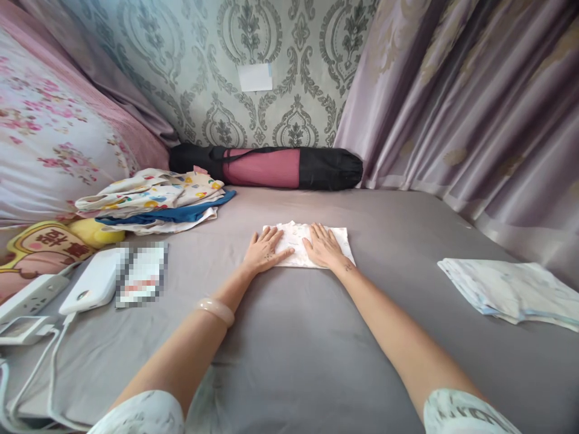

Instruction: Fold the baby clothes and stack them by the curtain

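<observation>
A small white garment with a faint print (pixel 296 256) lies folded into a flat rectangle on the grey sheet (pixel 289 349). My left hand (pixel 266 250) rests flat on its left side, fingers spread and thumb pointing inward. On its right half lies my right hand (pixel 323 246), also flat with the fingers stretched out. Both palms press down from above and neither hand grips the cloth. Parts of the garment are hidden under the hands. A pale bangle (pixel 216 312) circles my left forearm.
Folded white cloths (pixel 511 289) lie at the right. Left, a pile of clothes (pixel 158 196) sits near a white power bank (pixel 94 280), a power strip (pixel 34 296) and cables. A pink and black rolled bag (pixel 266 167) lies along the wall; curtains (pixel 452 90) hang right.
</observation>
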Motion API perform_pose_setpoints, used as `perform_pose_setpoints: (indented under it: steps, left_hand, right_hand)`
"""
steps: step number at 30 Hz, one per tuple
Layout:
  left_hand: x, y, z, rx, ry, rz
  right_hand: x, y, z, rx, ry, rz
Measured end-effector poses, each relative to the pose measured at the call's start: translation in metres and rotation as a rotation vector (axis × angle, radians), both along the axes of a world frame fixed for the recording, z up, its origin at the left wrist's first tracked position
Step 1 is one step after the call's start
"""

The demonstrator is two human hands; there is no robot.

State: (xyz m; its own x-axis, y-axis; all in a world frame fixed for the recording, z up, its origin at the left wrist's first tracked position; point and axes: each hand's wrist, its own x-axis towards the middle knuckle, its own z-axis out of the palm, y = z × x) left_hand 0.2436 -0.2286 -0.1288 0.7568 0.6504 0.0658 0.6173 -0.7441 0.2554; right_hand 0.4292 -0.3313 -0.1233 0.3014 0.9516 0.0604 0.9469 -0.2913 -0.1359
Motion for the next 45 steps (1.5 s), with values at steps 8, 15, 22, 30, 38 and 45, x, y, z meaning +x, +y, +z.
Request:
perform_pose_setpoints:
  steps: [8,15,22,30,38,45]
  left_hand:
    - [-0.001,-0.001,0.001,0.022,-0.024,-0.007]
    - [0.0,-0.005,0.0,0.08,-0.097,0.09]
    - [0.001,0.0,-0.004,0.081,0.02,0.007]
    - [0.0,0.0,0.0,0.059,0.074,-0.004]
    - [0.01,-0.007,0.015,0.101,0.165,-0.007]
    - [0.039,-0.048,0.011,0.194,0.056,-0.03]
  right_hand:
    - [0.002,0.001,0.0,0.014,0.036,0.009]
    - [0.016,-0.023,0.005,0.074,-0.016,-0.099]
    - [0.033,-0.04,-0.003,-0.02,-0.004,-0.171]
    - [0.032,-0.039,-0.003,-0.022,0.038,-0.179]
    - [0.023,-0.035,0.009,-0.017,-0.03,-0.173]
    - [-0.024,-0.024,0.009,0.139,-0.073,0.037]
